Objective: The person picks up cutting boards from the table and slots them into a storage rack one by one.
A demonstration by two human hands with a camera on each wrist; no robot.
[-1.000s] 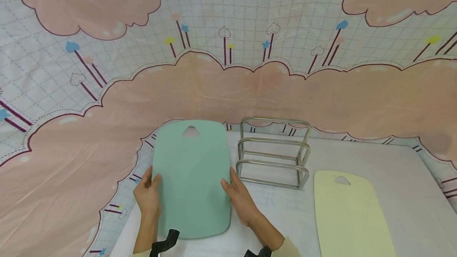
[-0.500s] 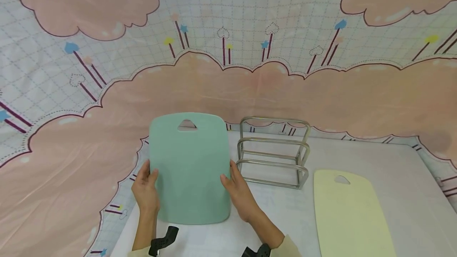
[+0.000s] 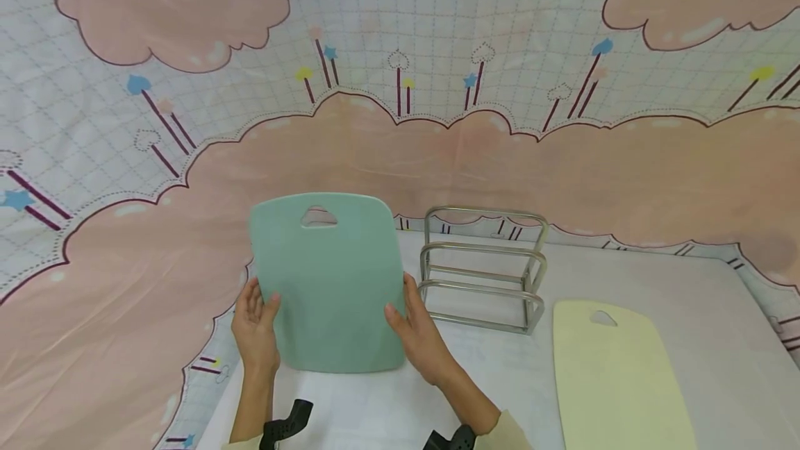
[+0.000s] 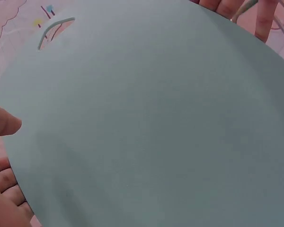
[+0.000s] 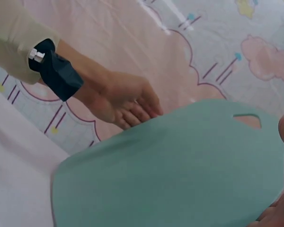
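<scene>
A mint-green cutting board (image 3: pixel 331 283) with a handle slot near its top edge is held up over the white table, its face tilted toward me. My left hand (image 3: pixel 256 332) grips its left edge, thumb on the front and fingers behind. On the opposite edge my right hand (image 3: pixel 421 339) holds it the same way, fingers partly hidden behind. The board (image 4: pixel 146 113) fills most of the left wrist view. In the right wrist view, the left hand (image 5: pixel 128 101) shows at the far edge of the board (image 5: pixel 165 165).
A metal rack (image 3: pixel 481 290) with several upright loops stands just right of the green board. Further right a pale yellow cutting board (image 3: pixel 619 373) lies flat on the white table (image 3: pixel 706 311). A patterned cloth (image 3: pixel 437 165) hangs behind.
The green board has tilted up, its bottom edge rising off toward the back and its top leaning left. Both hands keep their grip and rise slightly. The rack and yellow board stay put.
</scene>
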